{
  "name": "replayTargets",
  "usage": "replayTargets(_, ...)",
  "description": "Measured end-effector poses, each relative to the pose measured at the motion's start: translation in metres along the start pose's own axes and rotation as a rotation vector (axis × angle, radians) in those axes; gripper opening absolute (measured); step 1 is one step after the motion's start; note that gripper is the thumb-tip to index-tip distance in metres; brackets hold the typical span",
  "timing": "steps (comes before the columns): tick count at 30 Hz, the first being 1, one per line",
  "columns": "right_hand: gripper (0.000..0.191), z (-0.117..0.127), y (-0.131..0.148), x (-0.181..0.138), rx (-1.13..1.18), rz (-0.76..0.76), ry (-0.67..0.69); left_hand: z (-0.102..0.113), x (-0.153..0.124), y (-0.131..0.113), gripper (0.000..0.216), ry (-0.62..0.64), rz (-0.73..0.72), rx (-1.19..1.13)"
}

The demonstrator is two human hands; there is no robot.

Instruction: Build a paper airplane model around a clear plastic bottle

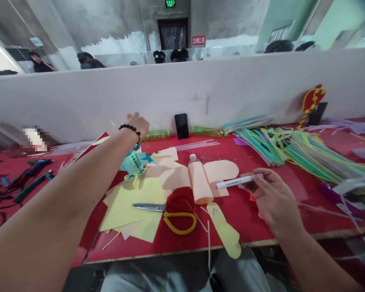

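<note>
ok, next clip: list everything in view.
table: one, red, foreground
partition: one, white, behind table
people: several heads, beyond the partition
phone: one, black, propped against the partition
green bottles: two, lying at the partition beside the phone
strips: many, green, yellow, pink, heaped right
ornament: one, red and yellow, far right at partition
hand tools: several, dark and teal, far left
scissors: one, yellow handles, centre
yellow sheets: several, centre-left, under scissors blades
teal cut-out: one, beyond the yellow sheets
peach paper: several pieces, centre
wrapped bottle: one, peach wrap, centre
yellow cut-out: one, overhanging front edge
marker: one, white, purple tip, held at right
bracelet: one, black beads, left wrist
left hand: stretched toward partition, grip hidden
right hand: closed on the marker
</note>
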State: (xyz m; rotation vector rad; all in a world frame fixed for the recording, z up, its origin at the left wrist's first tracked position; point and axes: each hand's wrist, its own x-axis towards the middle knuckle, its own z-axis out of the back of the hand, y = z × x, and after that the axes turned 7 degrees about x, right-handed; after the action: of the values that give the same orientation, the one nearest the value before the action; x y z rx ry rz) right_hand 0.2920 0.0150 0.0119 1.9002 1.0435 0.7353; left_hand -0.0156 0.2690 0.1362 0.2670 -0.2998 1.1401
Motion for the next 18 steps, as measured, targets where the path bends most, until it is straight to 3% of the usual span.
replayTargets(2,0.013,0.001,-0.004,-0.007,-0.011,0.015,-0.012,0.011,-0.02,-0.027,0.054,-0.007,-0.047,-0.003)
replayTargets(4,0.013,0.001,-0.007,-0.014,-0.001,0.014,-0.006,0.019,-0.053,-0.061,0.038,-0.055,-0.161,-0.135)
replayTargets(7,0.013,-0.002,-0.007,-0.029,0.025,-0.004,0.002,0.018,-0.116,-0.113,0.03,0.11,-0.344,-0.435)
replayTargets(9,0.014,-0.006,-0.006,-0.043,0.026,-0.012,0.008,0.01,-0.156,-0.139,0.027,0.16,-0.369,-0.583)
replayTargets(13,0.025,-0.018,-0.011,-0.073,0.043,-0.051,0.005,-0.009,-0.216,-0.167,0.02,0.288,-0.258,-0.792)
replayTargets(18,0.02,-0.026,-0.023,-0.109,0.049,-0.292,0.091,-0.014,-0.263,-0.176,0.014,0.461,-0.034,-1.073)
